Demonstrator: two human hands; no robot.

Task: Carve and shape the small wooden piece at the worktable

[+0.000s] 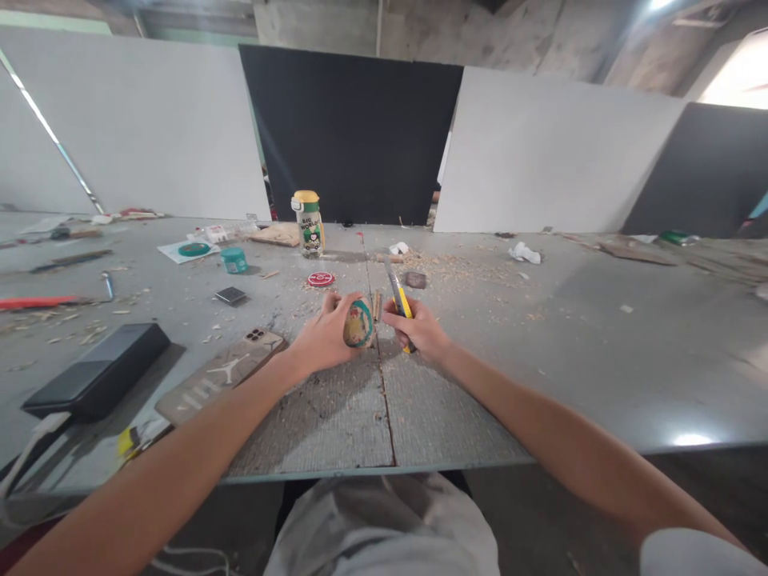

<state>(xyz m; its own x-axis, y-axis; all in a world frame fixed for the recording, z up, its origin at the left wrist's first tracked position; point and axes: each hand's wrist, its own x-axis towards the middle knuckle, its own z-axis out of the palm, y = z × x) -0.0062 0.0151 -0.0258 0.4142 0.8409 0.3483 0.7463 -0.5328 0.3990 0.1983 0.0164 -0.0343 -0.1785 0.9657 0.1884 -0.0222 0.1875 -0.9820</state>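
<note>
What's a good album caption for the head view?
Left hand grips a round teal-ringed object, right hand a yellow utility knife, at a gray table littered with pale chips.

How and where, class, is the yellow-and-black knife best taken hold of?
Take the knife around its long handle, likely from the right, as the right hand does: its slim blade points away from the person, keeping fingers behind it.

Left hand (324,330) holds round object (358,325); right hand (425,330), yellow-black knife (402,302).
</note>
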